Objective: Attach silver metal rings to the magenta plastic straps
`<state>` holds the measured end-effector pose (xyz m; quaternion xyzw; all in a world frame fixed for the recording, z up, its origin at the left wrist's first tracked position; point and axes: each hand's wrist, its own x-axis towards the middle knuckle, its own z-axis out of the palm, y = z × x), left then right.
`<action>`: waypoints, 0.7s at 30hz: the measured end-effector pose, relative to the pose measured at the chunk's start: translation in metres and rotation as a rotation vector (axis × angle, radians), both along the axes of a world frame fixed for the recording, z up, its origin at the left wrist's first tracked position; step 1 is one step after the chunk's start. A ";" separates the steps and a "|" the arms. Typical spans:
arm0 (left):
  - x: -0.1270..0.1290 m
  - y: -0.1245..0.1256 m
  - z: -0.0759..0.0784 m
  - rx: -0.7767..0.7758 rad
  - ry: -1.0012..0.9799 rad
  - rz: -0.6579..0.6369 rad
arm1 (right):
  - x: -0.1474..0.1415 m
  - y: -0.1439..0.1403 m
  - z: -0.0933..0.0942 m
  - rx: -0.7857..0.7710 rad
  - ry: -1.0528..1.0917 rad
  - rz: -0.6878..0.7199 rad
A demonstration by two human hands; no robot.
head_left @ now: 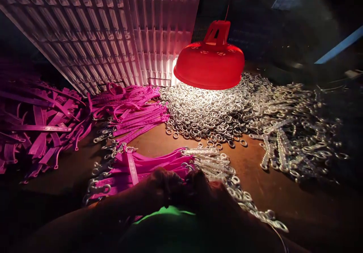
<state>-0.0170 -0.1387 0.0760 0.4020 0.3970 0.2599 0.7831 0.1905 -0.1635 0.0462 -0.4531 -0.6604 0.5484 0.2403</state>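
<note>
My left hand (163,185) and my right hand (204,189) meet low in the middle of the view, both in deep shadow. Their fingers are curled and pressed together, closed on something too dark to make out. Just beyond them lies a row of pink straps (159,160), with metal rings and clasps at the left ends. Pale, ridged chain-like pieces (211,162) with end rings lie at the straps' right ends. One pink strap (132,166) crosses the row near my left wrist.
A red lamp (210,65) hangs low over a heap of metal rings (204,111). More chain-like pieces (286,132) are piled at the right. Loose pink straps (48,128) and a second strap bundle (130,109) lie left, before a ribbed panel (107,30).
</note>
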 end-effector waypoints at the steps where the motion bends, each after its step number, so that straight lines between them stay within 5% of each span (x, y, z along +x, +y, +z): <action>1: 0.001 -0.004 0.000 0.002 -0.013 0.000 | -0.001 -0.002 -0.004 -0.020 -0.003 0.002; 9: 0.006 -0.003 -0.003 -0.047 0.009 -0.004 | -0.018 0.006 0.009 -0.030 0.019 0.153; 17: 0.012 -0.005 -0.008 -0.112 -0.057 -0.036 | -0.018 0.017 0.037 0.250 -0.261 0.332; 21: -0.007 0.003 0.002 0.063 0.147 0.049 | -0.016 0.029 0.055 0.252 -0.221 0.459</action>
